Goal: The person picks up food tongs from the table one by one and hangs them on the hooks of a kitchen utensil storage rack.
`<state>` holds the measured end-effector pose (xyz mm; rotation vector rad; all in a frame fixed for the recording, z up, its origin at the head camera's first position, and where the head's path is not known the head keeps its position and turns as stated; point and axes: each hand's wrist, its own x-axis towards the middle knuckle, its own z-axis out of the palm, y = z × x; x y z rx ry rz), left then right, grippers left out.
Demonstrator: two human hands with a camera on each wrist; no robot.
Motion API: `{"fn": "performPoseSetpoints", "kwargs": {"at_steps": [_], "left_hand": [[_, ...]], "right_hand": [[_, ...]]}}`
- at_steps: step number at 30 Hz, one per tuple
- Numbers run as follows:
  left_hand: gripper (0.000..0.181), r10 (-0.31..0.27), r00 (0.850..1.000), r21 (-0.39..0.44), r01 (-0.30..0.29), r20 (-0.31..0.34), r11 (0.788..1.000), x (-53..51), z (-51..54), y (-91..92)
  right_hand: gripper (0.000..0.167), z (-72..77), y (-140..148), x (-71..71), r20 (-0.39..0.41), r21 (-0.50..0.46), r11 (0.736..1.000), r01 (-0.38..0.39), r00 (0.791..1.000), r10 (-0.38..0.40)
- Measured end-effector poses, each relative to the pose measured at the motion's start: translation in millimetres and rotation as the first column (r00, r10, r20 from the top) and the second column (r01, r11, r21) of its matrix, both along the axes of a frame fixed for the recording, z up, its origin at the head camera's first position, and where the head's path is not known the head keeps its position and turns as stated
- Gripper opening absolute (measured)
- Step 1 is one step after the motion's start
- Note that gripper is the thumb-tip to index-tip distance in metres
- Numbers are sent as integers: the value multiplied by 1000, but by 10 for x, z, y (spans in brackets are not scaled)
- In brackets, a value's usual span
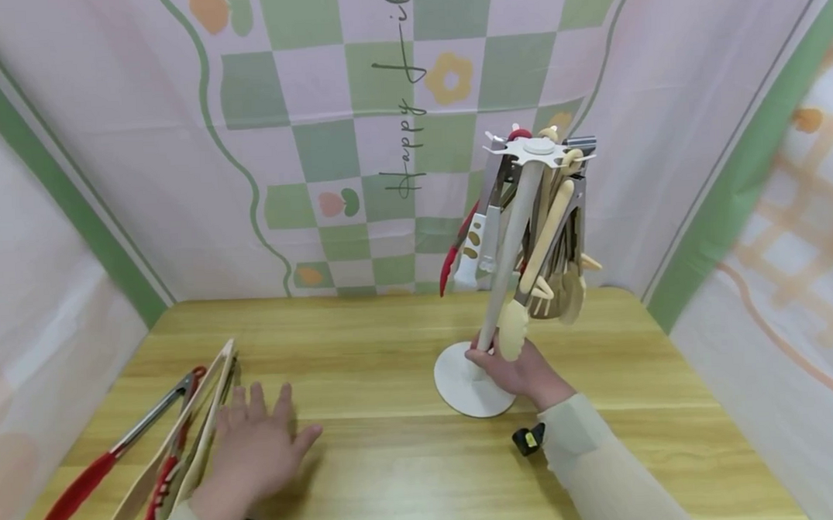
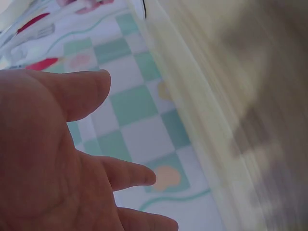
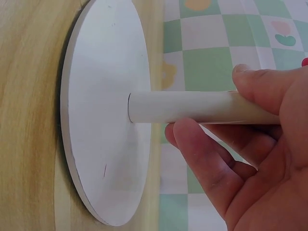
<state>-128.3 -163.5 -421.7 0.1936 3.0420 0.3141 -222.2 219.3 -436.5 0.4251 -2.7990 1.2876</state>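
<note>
A white utensil stand (image 1: pixel 509 256) with a round base (image 1: pixel 457 386) is at the table's right half, tongs and other utensils hanging from its hooked top. My right hand (image 1: pixel 522 373) grips the stand's pole low down, just above the base. In the right wrist view, the thumb and fingers (image 3: pixel 202 163) lie on opposite sides of the white pole (image 3: pixel 163 107). My left hand (image 1: pixel 257 445) is spread palm down with nothing in it, beside a group of tongs. Red-tipped tongs (image 1: pixel 84 492) with a steel handle lie outermost; beige tongs (image 1: pixel 169 435) lie closer to the hand.
Cream-tipped tongs (image 1: pixel 513 329) hang low in front of the right hand. Red-tipped tongs (image 1: pixel 448 270) hang on the stand's left side. A patterned cloth (image 1: pixel 356 146) rises behind the wooden table (image 1: pixel 365 355), with cloth on both sides too.
</note>
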Motion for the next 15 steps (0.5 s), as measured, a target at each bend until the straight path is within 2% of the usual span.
{"fn": "performPoseSetpoints", "kwargs": {"at_steps": [5,10,12,15], "left_hand": [[105,58,998,18,-58,4,998,52,38,-333],[110,118,991,5,-118,59,993,47,66,-649],[107,155,985,-4,-155,72,988,55,72,-747],[92,209,975,-26,-208,74,978,77,88,-868]], "right_hand": [[10,10,-20,19,18,-14,1000,2,1000,-2],[12,4,-17,34,14,-15,1000,6,1000,-6],[12,-4,-13,33,11,-12,1000,8,1000,-8],[10,-18,-17,27,6,-9,1000,11,1000,-11]]}}
